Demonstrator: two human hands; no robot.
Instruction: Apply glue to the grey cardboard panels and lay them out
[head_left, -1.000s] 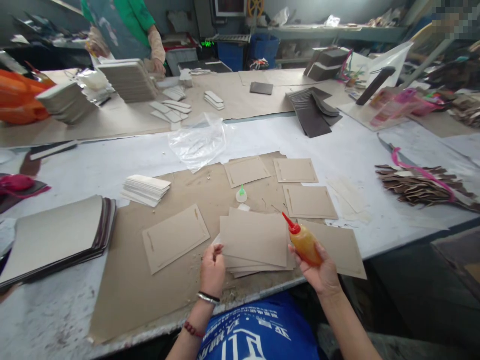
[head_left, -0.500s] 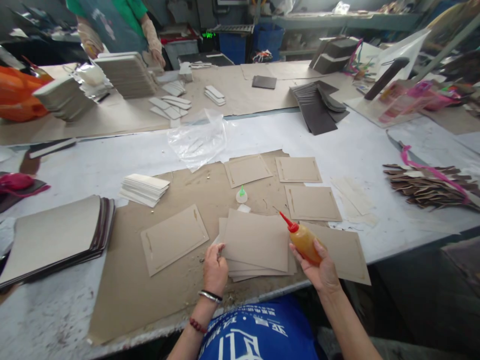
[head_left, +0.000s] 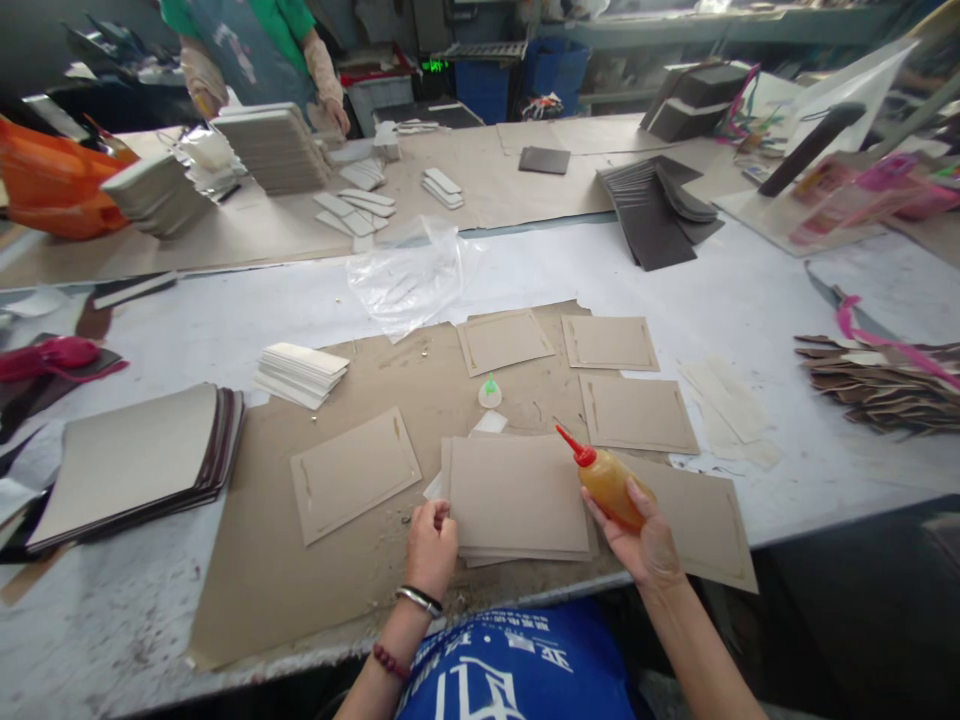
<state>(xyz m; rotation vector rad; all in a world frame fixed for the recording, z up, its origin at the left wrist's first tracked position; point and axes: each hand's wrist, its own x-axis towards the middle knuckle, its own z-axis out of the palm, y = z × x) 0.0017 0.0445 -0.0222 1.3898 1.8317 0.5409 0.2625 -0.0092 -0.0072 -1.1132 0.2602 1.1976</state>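
The right hand (head_left: 641, 540) is clamped around an amber bottle (head_left: 613, 488), its red nozzle angled up and left over the right part of a card stack (head_left: 517, 495). The left hand (head_left: 433, 545) has its fingers curled at the stack's left edge; whether they grip a card cannot be told. The stack lies on a brown sheet (head_left: 247, 590) covering the near middle of the white tabletop (head_left: 540, 270). White strips (head_left: 300, 372) lie left; a clear plastic bag (head_left: 409, 280) lies beyond. Brown paper (head_left: 510, 195) covers the far work surface. Behind it: a green-sleeved person (head_left: 259, 60), left; blue bins (head_left: 484, 92), middle.
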